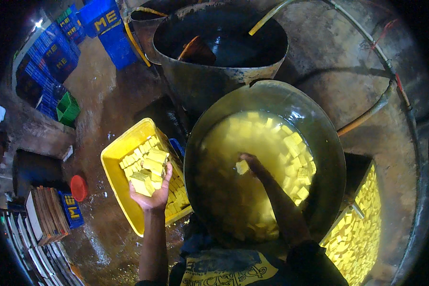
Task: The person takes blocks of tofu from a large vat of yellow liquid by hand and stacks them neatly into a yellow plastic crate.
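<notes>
Palm up, my left hand point(154, 201) carries a small pile of yellow tofu blocks point(148, 178) above a yellow plastic crate point(115, 171). Rows of smaller-looking yellow tofu blocks point(177, 200) fill the crate's visible floor. My right hand point(250, 159) reaches into a large round metal vat point(329, 171) of cloudy yellow liquid point(221, 186). One pale yellow tofu block point(242, 167) is at its fingertips, apparently gripped; the fingers are partly hidden. More tofu blocks point(298, 157) crowd the vat's right side, some under the liquid.
Behind the vat stands a deep metal drum point(214, 77) of dark liquid with a hose point(268, 18) over it. At right, a container holds many yellow blocks point(357, 221). Blue crates point(111, 39), a green basket point(68, 109), stacked boards point(48, 214) and a red lid-like disc point(78, 188) lie left.
</notes>
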`<action>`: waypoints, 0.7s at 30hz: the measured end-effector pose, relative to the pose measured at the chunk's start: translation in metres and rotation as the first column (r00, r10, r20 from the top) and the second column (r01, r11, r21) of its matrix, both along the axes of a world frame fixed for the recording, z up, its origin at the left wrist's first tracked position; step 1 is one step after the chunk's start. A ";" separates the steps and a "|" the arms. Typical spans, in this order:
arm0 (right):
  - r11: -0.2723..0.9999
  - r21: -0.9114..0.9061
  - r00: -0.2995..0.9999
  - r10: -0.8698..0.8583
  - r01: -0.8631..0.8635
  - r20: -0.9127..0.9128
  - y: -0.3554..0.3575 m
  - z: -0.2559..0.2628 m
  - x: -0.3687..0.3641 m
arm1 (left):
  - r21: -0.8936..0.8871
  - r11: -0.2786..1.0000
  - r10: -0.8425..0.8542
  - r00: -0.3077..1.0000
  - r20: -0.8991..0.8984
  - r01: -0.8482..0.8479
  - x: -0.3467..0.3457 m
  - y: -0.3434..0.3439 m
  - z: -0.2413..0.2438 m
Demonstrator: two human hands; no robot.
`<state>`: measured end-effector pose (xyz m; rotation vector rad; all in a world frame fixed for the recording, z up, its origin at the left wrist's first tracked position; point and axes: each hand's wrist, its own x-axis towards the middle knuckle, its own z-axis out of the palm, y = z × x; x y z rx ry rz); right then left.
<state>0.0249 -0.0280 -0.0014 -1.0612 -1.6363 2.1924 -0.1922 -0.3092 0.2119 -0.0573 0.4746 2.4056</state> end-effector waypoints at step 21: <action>0.884 0.258 0.912 0.409 -0.389 -0.029 -0.084 0.227 -0.063 | 0.110 0.989 -0.112 0.985 0.130 0.098 0.007 -0.009 -0.032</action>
